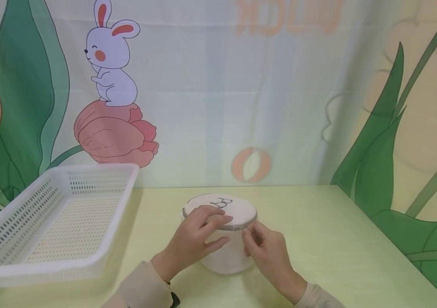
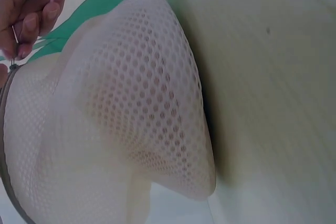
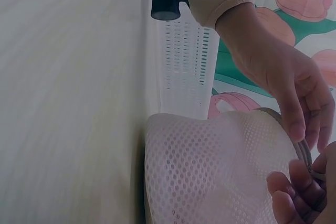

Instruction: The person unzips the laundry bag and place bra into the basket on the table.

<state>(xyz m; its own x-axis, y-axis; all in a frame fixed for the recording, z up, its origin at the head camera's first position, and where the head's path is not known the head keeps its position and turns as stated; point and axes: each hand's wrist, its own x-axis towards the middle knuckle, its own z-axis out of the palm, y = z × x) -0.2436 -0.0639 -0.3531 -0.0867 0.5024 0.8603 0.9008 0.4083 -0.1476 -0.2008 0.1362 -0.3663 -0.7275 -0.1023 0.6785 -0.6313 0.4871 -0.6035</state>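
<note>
A round white mesh laundry bag (image 1: 226,259) stands upright on the table, its pale lid (image 1: 241,209) bearing a dark line drawing. Round the lid's edge runs a grey-brown zipper (image 2: 4,150). My right hand (image 1: 272,252) pinches the small metal zipper pull (image 2: 14,59) at the lid's front right edge. Over the lid's front left lies my left hand (image 1: 191,235), fingers loosely extended and thumb below the rim. In the right wrist view the left thumb (image 3: 295,121) is close by the zipper. The bag's mesh side is slightly creased, and its inside cannot be made out.
A white perforated plastic basket (image 1: 41,270) stands at the left of the pale yellow-green table (image 1: 318,256). Behind the table hangs a printed cloth (image 1: 187,85) with a rabbit and tulips. A dark device (image 3: 167,3) sits at the left wrist.
</note>
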